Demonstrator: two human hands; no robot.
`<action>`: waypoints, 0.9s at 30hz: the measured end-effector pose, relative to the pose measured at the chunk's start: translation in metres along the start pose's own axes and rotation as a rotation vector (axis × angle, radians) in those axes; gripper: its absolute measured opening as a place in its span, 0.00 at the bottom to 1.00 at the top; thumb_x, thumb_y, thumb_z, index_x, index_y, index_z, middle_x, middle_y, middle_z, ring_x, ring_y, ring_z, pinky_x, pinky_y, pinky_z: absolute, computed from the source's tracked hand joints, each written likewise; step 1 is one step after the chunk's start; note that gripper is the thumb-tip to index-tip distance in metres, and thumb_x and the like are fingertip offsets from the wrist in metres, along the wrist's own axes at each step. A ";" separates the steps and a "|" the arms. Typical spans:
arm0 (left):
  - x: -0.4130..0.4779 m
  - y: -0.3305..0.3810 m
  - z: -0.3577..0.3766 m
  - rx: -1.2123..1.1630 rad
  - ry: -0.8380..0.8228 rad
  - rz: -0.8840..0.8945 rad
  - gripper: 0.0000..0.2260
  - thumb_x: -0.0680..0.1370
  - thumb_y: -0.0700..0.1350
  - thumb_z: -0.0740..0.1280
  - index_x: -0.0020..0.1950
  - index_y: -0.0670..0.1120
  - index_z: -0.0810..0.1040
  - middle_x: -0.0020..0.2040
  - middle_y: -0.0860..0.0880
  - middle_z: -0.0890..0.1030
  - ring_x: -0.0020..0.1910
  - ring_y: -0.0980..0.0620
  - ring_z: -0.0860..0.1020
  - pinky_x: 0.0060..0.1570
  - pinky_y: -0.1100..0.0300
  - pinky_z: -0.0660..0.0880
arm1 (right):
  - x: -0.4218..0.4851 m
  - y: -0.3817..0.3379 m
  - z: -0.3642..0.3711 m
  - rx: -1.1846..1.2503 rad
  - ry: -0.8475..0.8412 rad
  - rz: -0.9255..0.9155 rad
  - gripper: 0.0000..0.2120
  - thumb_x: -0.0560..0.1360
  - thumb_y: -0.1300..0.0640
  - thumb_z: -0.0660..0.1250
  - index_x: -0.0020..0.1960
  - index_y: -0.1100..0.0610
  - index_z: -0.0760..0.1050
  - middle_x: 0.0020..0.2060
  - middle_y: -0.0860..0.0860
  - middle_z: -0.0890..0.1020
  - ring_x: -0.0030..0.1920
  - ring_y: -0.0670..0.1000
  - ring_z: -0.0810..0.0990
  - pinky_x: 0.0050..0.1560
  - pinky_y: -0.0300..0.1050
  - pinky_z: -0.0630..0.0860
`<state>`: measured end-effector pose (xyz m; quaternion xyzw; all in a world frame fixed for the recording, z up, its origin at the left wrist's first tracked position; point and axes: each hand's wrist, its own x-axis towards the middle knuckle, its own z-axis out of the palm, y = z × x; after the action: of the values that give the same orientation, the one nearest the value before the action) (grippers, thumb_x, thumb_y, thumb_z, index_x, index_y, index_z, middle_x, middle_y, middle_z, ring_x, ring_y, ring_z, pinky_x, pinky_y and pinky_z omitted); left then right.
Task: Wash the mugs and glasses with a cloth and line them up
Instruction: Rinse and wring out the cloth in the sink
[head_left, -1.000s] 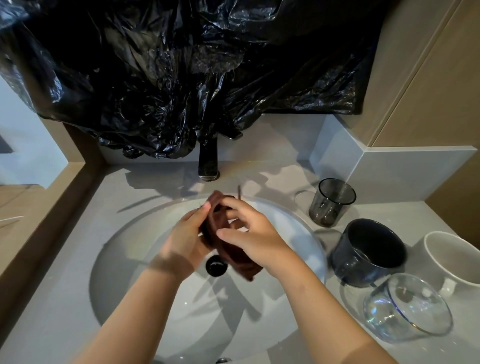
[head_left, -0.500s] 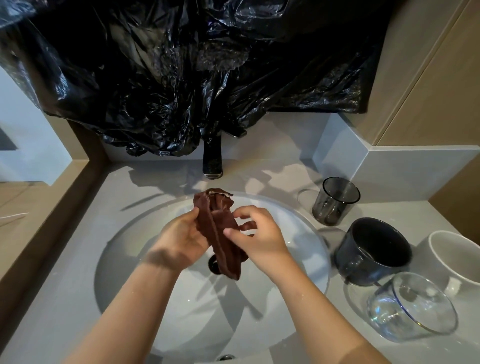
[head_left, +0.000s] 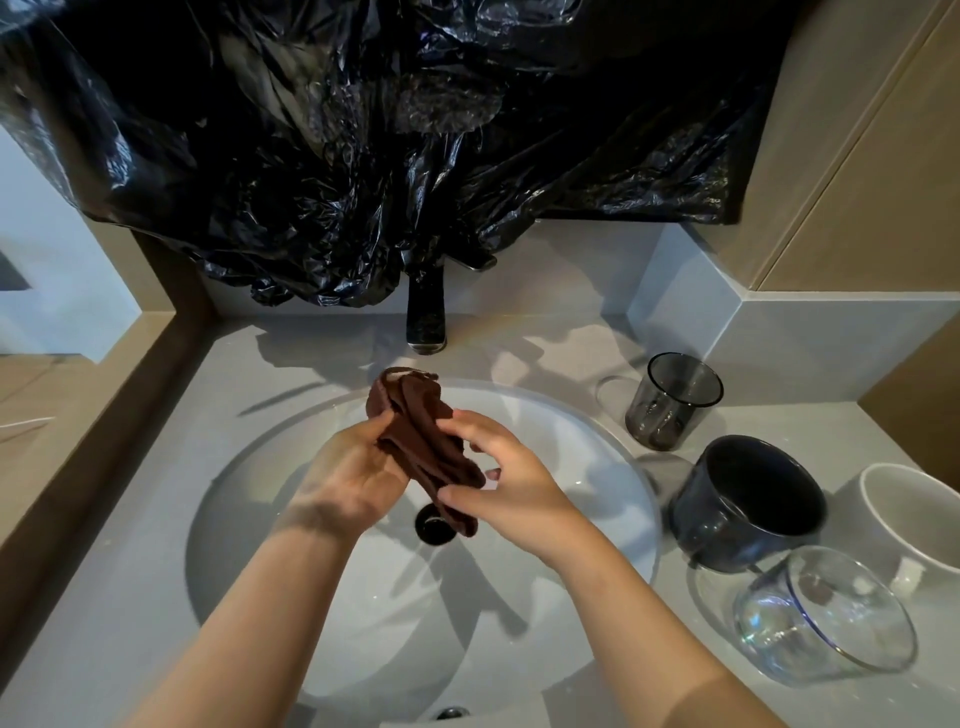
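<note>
Brown cloth (head_left: 423, 447), bunched into a long roll, held above the sink (head_left: 597, 447), smoked glass tumbler (head_left: 670, 400), dark mug (head_left: 748, 501), white mug (head_left: 914, 519) and clear glass (head_left: 826, 618), grouped close together on the surface (head_left: 857, 431) at the right.

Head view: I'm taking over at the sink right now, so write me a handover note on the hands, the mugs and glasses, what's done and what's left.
Left hand grips the brown cloth near its upper part; right hand pinches its lower end, over the basin.
Right of the basin on the counter: smoked glass, dark mug, white mug, clear glass, none in hand.
Done: cloth in hand. No water shows at the tap.
Left: wash each piece, line them up.
</note>
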<state>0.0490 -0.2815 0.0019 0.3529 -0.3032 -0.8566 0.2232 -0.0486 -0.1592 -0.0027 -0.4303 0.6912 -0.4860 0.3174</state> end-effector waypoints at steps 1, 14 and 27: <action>0.001 0.000 -0.002 -0.004 -0.007 -0.011 0.14 0.83 0.40 0.53 0.51 0.36 0.77 0.42 0.39 0.84 0.39 0.46 0.85 0.42 0.53 0.81 | 0.003 0.002 0.000 0.008 0.088 -0.022 0.18 0.72 0.64 0.70 0.54 0.43 0.76 0.56 0.37 0.75 0.56 0.34 0.72 0.57 0.32 0.67; 0.005 -0.004 -0.004 0.446 0.169 0.189 0.21 0.72 0.27 0.54 0.58 0.46 0.72 0.43 0.44 0.79 0.46 0.46 0.77 0.50 0.53 0.74 | 0.014 -0.017 -0.033 0.707 0.263 0.092 0.16 0.76 0.65 0.63 0.34 0.52 0.78 0.33 0.47 0.81 0.36 0.46 0.79 0.42 0.40 0.75; -0.001 0.006 0.016 1.446 -0.341 0.568 0.36 0.64 0.61 0.72 0.70 0.58 0.64 0.65 0.60 0.69 0.65 0.62 0.65 0.66 0.65 0.61 | 0.020 -0.029 -0.036 0.099 0.185 -0.137 0.12 0.77 0.63 0.64 0.39 0.49 0.76 0.34 0.38 0.78 0.39 0.36 0.74 0.45 0.27 0.69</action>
<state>0.0387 -0.2787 0.0156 0.1836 -0.8924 -0.4001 0.0993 -0.0795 -0.1676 0.0364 -0.4136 0.6617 -0.5779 0.2390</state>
